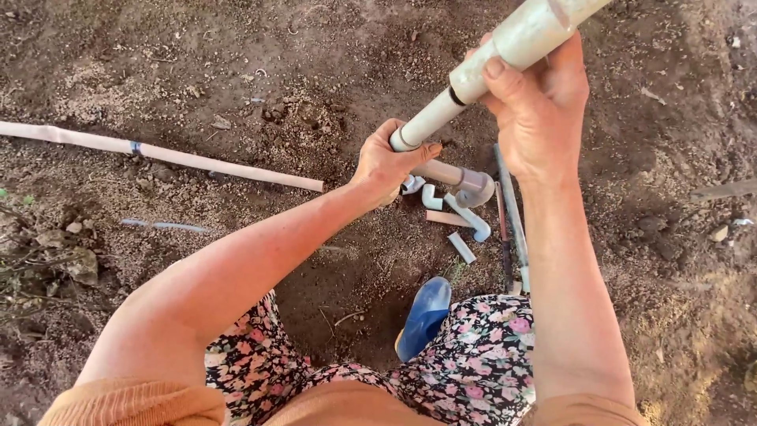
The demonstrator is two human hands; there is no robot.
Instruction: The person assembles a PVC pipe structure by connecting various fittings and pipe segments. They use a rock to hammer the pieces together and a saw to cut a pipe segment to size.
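Nearest to me was my own lap, the flowered skirt (473,371) spread over my knees, and the toe of my blue boot (424,315) planted in the dark soil (158,79) just ahead of it. Both my forearms reached forward from there.

My right hand (540,110) was wrapped tight around the upper, thicker part of a pale plastic pipe (489,67), thumb pressed across its front, the pipe rising steeply toward me and out of the top of the view. My left hand (386,166) was closed around the same pipe at its lower, thinner end, fingers curled under and thumb on top, low over the ground. So the pipe ran slanted between my two fists, held firmly at both ends.

Just beyond and beneath the left hand lay a grey elbow fitting (473,188) on a short pipe stub, with small white pipe offcuts (461,246) scattered beside it and two thin rods (512,213) lying on the dirt to the right.

Further off to the left, a long pale pipe (173,154) with a blue band lay flat across the earth, well apart from my hands.
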